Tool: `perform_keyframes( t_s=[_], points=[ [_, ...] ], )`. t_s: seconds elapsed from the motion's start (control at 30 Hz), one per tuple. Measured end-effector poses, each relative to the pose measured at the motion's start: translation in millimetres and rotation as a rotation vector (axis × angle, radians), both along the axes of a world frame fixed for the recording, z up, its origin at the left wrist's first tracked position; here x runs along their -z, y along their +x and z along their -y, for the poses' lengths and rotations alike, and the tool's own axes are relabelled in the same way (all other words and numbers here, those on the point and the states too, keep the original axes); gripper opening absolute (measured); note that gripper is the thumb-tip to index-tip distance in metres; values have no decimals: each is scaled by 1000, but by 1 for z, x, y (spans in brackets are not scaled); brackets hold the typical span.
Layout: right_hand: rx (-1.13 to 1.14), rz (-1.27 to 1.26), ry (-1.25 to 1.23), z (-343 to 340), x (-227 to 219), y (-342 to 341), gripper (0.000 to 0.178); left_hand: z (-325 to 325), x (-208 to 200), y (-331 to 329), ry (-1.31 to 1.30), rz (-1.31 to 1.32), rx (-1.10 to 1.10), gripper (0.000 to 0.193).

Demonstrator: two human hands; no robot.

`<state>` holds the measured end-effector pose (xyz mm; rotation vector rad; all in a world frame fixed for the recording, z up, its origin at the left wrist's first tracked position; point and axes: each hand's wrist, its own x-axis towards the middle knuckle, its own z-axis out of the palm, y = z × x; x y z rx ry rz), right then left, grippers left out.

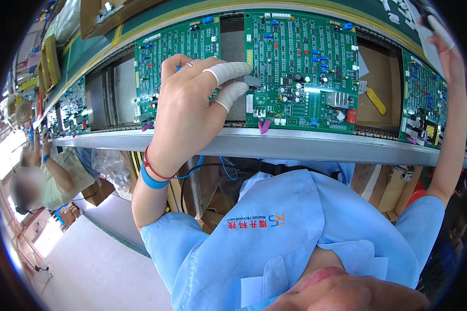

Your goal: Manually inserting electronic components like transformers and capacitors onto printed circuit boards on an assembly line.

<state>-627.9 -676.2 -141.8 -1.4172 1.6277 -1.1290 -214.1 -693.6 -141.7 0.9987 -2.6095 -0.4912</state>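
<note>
My left hand (189, 101) reaches over the line with white finger cots on its thumb and index finger. Pinched between them is a small grey block-shaped component (252, 81), at the left edge of a green circuit board (301, 62). Whether the part touches the board I cannot tell. Partly behind this hand lies a second green circuit board (184, 39). My right hand (443, 49) is stretched out at the far upper right, beside a white surface (399, 20) with small white parts. A white cot covers one of its fingers; its fingertips and any hold are unclear.
A metal rail (296, 142) runs along the boards' near side. Between boards lies a yellow-handled tool (375, 100); another board (420, 98) is at the right. A cardboard box (101, 23) stands at the upper left. Another person (62, 173) works farther left.
</note>
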Motion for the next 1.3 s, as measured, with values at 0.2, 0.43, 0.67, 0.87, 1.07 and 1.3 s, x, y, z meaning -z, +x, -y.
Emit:
perform_keyframes(
  t_s=[0.2, 0.43, 0.67, 0.87, 1.07, 1.3],
  points=[
    [-329, -60, 130, -52, -12, 134, 32, 14, 4, -4, -52, -77, 63, 23],
    [-460, -587, -101, -54, 14, 198, 23, 14, 3, 9, -68, -142, 73, 23],
    [-451, -972, -95, -52, 11, 214, 19, 14, 11, 19, -84, -183, 59, 22],
    [-445, -1013, -105, -54, 11, 214, 19, 16, 13, 20, -73, -210, 76, 21],
    [-429, -1043, -249, -57, 20, 212, 17, 14, 13, 11, -78, -181, 122, 23],
    [-433, -800, -206, -58, -7, 189, 33, 14, 14, -6, -46, -174, 177, 22]
  ],
)
